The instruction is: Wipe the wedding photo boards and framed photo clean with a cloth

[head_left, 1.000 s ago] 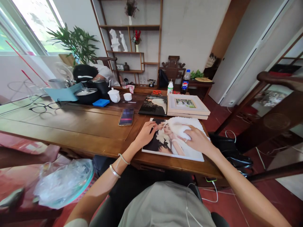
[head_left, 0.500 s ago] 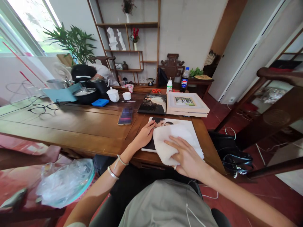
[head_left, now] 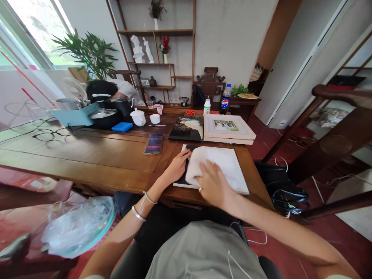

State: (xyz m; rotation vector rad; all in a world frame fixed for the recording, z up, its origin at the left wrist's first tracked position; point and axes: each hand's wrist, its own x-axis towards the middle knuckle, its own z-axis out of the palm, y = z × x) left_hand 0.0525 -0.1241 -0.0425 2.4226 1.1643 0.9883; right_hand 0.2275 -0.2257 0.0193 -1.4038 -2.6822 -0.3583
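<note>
A white photo panel (head_left: 232, 170) lies flat near the table's front edge, its picture mostly covered. My right hand (head_left: 216, 184) presses a fluffy white cloth (head_left: 194, 166) onto the panel's left and middle part, thumb side bunched against the cloth. My left hand (head_left: 176, 166) rests along the panel's left edge with its fingers stretched out, holding nothing. Just behind the panel are a dark photo print (head_left: 186, 130) and a stack of white-framed pictures (head_left: 229, 133). A phone (head_left: 154, 143) lies on the table to the left.
The wooden table (head_left: 116, 155) also bears glasses (head_left: 50, 135), a blue box (head_left: 122, 126), a white lidded pot (head_left: 138, 117), a white cup (head_left: 155, 118), orange scissors (head_left: 191, 112) and a cola bottle (head_left: 225, 100). A person (head_left: 126, 91) leans at the far side. Plastic bags (head_left: 78, 224) sit lower left.
My right hand and the cloth have moved left and away from me across the panel, uncovering its lower right corner and covering more of the picture. My left hand stays in place.
</note>
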